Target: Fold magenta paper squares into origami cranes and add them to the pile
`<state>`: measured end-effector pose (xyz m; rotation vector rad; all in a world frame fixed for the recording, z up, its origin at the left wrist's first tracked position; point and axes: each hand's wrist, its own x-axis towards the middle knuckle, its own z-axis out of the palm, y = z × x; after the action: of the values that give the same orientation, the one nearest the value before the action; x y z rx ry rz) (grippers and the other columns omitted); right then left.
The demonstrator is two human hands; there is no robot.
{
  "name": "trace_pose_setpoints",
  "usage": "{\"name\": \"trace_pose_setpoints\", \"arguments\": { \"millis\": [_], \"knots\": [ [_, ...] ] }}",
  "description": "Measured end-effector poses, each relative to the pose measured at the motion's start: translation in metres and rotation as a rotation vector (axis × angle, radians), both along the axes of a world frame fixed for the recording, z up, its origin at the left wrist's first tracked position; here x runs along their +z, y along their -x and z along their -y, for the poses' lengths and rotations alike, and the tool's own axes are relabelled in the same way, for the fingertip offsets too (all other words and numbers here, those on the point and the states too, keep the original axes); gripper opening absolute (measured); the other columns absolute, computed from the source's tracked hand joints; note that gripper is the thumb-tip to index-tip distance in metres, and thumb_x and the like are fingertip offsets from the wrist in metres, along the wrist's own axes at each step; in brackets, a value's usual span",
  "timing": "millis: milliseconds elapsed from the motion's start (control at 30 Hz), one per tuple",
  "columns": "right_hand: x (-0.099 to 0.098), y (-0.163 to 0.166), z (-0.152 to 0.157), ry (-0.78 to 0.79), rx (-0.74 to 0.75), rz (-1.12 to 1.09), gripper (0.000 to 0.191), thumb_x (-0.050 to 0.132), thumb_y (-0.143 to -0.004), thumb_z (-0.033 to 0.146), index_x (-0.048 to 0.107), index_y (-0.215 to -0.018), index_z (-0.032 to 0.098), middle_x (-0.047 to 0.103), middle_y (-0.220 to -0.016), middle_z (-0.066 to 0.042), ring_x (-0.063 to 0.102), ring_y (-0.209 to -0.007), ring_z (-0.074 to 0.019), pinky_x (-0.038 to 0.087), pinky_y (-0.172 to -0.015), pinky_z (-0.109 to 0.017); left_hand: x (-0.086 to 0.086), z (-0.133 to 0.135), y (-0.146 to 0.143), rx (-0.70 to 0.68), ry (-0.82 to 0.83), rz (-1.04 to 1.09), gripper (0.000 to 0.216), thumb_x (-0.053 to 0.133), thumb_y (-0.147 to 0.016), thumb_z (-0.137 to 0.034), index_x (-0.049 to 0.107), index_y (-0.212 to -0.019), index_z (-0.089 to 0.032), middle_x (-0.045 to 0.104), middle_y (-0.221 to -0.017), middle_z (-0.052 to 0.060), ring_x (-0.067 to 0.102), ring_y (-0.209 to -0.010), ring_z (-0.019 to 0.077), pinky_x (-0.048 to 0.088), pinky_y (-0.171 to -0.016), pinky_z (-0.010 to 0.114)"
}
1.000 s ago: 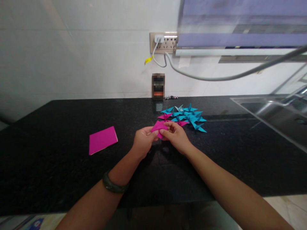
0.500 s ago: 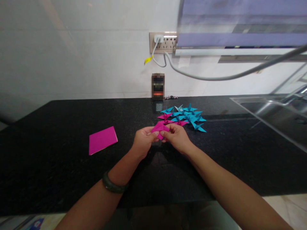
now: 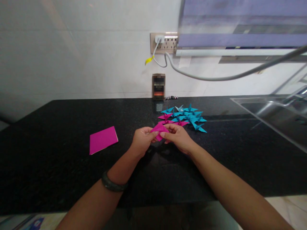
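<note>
Folded pink paper (image 3: 158, 130) pinched between both hands (image 3: 160, 138), above the counter (image 3: 59, 127).

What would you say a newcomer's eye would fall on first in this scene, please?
First comes the bright pink folded paper, pinched between the left hand and the right hand over the middle of the black countertop. Just behind it lies a cluster of teal and pink folded paper figures. To the left, a stack of pink sheets lies flat.

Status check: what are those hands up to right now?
Left hand, right hand pinch folded magenta paper. Origami pile just behind. Magenta sheets lie left.
</note>
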<state>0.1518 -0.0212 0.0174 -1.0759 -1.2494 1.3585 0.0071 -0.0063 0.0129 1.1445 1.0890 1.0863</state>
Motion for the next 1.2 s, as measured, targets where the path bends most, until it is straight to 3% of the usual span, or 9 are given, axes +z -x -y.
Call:
{"name": "trace_pose_setpoints", "arguments": {
  "millis": [167,333,500,667,800,900,1033,1200],
  "knots": [
    [-0.002,0.0,-0.002,-0.078,-0.149,0.131,0.021,0.065,-0.066,0.034,0.056,-0.063,0.015,0.05,-0.049,0.005,0.039,-0.039,-0.0052,0.032,-0.037,-0.019,0.003,0.001,0.0,-0.065,0.031,0.009,0.023,0.074,-0.053,-0.026,0.06,-0.064,-0.011,0.06,-0.05,0.0,0.05,-0.043,0.0072,0.039,-0.045,0.019],
    [-0.006,-0.002,-0.003,-0.367,-0.413,0.295,0.013,0.063,-0.069,0.029,0.062,-0.064,0.017,0.059,-0.059,0.0,0.052,-0.055,-0.0117,0.044,-0.056,-0.027,0.003,0.0,-0.001,0.082,0.012,0.004,0.028,0.074,-0.055,-0.034,0.058,-0.061,-0.012,0.057,-0.047,-0.001,0.048,-0.041,0.0062,0.035,-0.042,0.017],
    [-0.009,-0.004,-0.002,-0.732,-0.269,0.529,0.011,0.058,-0.075,0.02,0.068,-0.077,0.024,0.062,-0.078,-0.003,0.057,-0.077,-0.0151,0.046,-0.072,-0.031,0.004,-0.001,0.0,-0.065,0.134,0.154,0.038,0.061,-0.067,-0.048,0.063,-0.07,-0.011,0.066,-0.063,0.007,0.06,-0.054,0.0115,0.044,-0.051,0.021],
    [-0.01,-0.002,0.0,-0.846,-0.214,0.603,0.016,0.06,-0.072,0.019,0.066,-0.086,0.023,0.057,-0.093,-0.006,0.053,-0.091,-0.0176,0.045,-0.081,-0.034,0.003,-0.003,0.003,-0.041,0.166,0.29,0.024,0.067,-0.065,-0.033,0.063,-0.074,-0.011,0.066,-0.063,0.004,0.061,-0.055,0.0112,0.047,-0.055,0.022],
    [-0.008,0.002,0.004,-0.684,-0.23,0.491,0.028,0.066,-0.067,0.03,0.062,-0.093,0.02,0.051,-0.101,-0.009,0.05,-0.095,-0.0194,0.048,-0.074,-0.032,0.003,-0.002,0.003,-0.036,0.137,0.312,0.02,0.068,-0.063,-0.028,0.061,-0.072,-0.012,0.065,-0.062,0.003,0.06,-0.055,0.0113,0.047,-0.056,0.023],
    [-0.009,0.004,0.002,-0.447,-0.323,0.324,0.034,0.062,-0.071,0.033,0.056,-0.101,0.019,0.055,-0.093,-0.007,0.053,-0.078,-0.0152,0.047,-0.062,-0.027,0.003,-0.001,0.002,-0.053,0.106,0.258,0.021,0.069,-0.062,-0.03,0.061,-0.07,-0.011,0.065,-0.062,0.002,0.06,-0.055,0.0112,0.048,-0.057,0.024],
    [-0.014,0.005,-0.005,-0.266,-0.267,0.165,0.019,0.064,-0.066,0.031,0.059,-0.078,0.017,0.054,-0.063,0.001,0.048,-0.055,-0.0105,0.042,-0.053,-0.024,0.002,-0.001,0.001,-0.108,0.086,0.236,0.026,0.07,-0.062,-0.031,0.063,-0.075,-0.01,0.067,-0.066,0.005,0.061,-0.058,0.0127,0.049,-0.06,0.026],
    [-0.012,0.006,-0.004,-0.214,-0.296,0.127,0.014,0.064,-0.064,0.03,0.057,-0.066,0.018,0.052,-0.053,0.003,0.044,-0.047,-0.0091,0.036,-0.047,-0.023,0.001,-0.002,0.003,-0.137,0.085,0.284,0.03,0.073,-0.059,-0.027,0.065,-0.083,-0.011,0.068,-0.073,0.007,0.063,-0.062,0.0139,0.05,-0.065,0.028]
  ]
}}
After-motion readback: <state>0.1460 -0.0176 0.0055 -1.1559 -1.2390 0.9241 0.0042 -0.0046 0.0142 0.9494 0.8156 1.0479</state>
